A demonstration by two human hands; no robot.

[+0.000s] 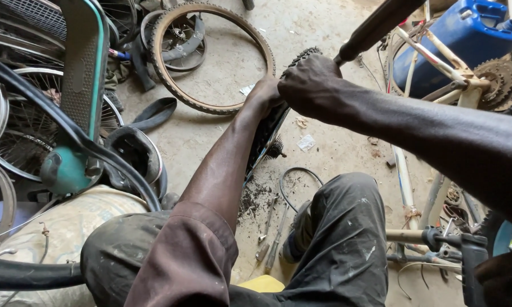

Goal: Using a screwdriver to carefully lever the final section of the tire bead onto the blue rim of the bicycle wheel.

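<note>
A bicycle wheel with a knobby black tyre [272, 128] stands upright on the concrete floor in front of me, its sprocket cluster [275, 149] sticking out to the right. My left hand [265, 94] grips the top of the tyre. My right hand [311, 85] is closed around a dark tool with a thick black handle [375, 25] that rises to the upper right; its tip meets the tyre's top edge.
A loose brown tyre [210, 57] lies on the floor beyond. Spoked wheels [23, 131] and a teal frame part [82, 85] crowd the left. A white bicycle frame [432, 62] and blue jerrycan [466, 40] stand at right. Wrenches [270, 236] lie between my knees.
</note>
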